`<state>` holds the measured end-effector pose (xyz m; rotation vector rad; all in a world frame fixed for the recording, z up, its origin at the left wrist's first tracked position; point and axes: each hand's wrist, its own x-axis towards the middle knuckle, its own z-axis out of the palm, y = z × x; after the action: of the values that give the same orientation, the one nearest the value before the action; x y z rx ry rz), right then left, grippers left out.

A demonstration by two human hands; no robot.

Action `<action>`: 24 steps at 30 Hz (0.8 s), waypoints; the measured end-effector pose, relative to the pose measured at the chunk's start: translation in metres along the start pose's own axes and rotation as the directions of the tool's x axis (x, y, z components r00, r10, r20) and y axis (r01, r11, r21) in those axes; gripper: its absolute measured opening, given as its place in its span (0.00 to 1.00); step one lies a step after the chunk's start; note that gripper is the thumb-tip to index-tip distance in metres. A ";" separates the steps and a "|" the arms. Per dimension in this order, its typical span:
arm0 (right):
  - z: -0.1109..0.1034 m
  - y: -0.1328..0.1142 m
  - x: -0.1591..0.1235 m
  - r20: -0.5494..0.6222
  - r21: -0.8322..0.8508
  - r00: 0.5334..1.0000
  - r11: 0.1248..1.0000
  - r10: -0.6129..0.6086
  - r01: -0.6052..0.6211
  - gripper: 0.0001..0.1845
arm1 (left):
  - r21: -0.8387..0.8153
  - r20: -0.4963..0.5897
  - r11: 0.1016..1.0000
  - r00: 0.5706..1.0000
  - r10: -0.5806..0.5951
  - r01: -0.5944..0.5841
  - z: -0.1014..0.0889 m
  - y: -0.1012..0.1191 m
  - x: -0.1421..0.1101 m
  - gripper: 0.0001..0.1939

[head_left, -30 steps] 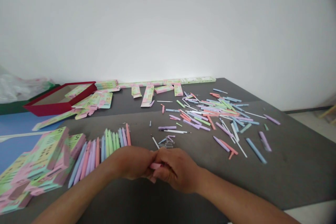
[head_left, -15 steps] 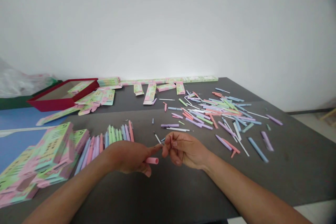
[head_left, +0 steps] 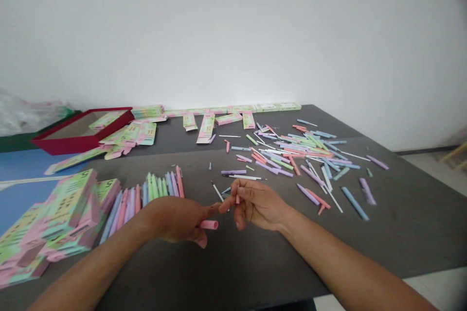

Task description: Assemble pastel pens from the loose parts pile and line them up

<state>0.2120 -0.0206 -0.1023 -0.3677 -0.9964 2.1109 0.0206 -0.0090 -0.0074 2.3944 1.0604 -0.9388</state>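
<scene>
A pink pen barrel pokes out of my left hand, its open end facing right; the rest is hidden by the palm. My right hand pinches a small pink pen part between thumb and fingers. The fingertips of both hands meet or nearly meet above the dark table. Just behind them lie a pen refill and a small blue piece. To the left, a row of pens in pastel colours lies side by side, partly behind my left forearm.
Pastel barrels, tips and white refills lie in a loose heap on the right. Stacked pen boxes stand at the left front. A red tray and flattened cartons are at the back left, and more boxes line the wall.
The pink part in my right fingers now shows more plainly, and those fingers have shifted slightly. My left hand keeps its hold on the barrel. The whole view has moved a little.
</scene>
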 end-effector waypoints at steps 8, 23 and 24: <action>-0.002 0.005 -0.001 -0.021 -0.480 1.000 0.877 0.003 -0.012 0.19 | 0.014 0.004 0.999 1.000 -0.029 0.029 0.000 0.005 -0.001 0.39; 0.010 0.018 -0.007 0.016 -0.978 0.992 -0.206 0.126 0.042 0.08 | 0.057 0.022 0.998 0.999 -0.037 0.035 0.000 0.009 0.000 0.35; 0.010 0.018 -0.008 0.021 -0.976 0.992 -0.212 0.128 0.048 0.08 | 0.056 0.023 0.998 0.999 -0.035 0.033 0.000 0.009 0.001 0.35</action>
<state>0.2023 -0.0393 -0.1101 -1.0516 -2.7076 0.6999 0.0275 -0.0147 -0.0074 2.4111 1.0832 -1.0187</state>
